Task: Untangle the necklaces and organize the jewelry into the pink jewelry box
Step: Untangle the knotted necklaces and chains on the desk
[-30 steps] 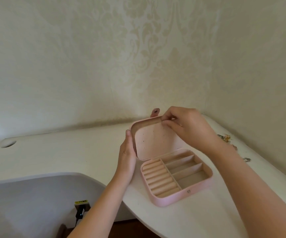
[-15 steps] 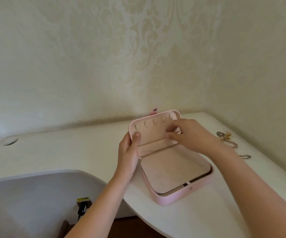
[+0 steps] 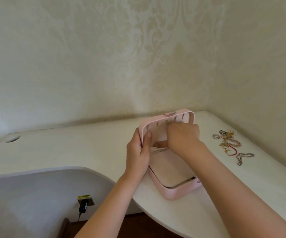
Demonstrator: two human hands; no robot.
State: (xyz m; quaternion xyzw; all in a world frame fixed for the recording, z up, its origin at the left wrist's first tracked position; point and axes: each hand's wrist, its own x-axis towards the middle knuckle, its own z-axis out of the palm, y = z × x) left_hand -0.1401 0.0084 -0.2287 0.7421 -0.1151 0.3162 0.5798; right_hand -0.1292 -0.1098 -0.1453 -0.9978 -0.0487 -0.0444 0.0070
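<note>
Since a second ago the padded flap (image 3: 169, 172) has dropped flat over the base, and our right hand (image 3: 183, 136) has climbed to the hooks (image 3: 157, 124) inside the lid (image 3: 187, 112). Our left hand (image 3: 138, 152) grips the lid's left edge to hold it upright for that work; the right's bent fingers hide their tips, so we cannot tell whether they pinch anything. The pink jewelry box (image 3: 173, 194) sits open on the white desk (image 3: 70, 148), the tangled jewelry (image 3: 228, 143) well apart to its right.
</note>
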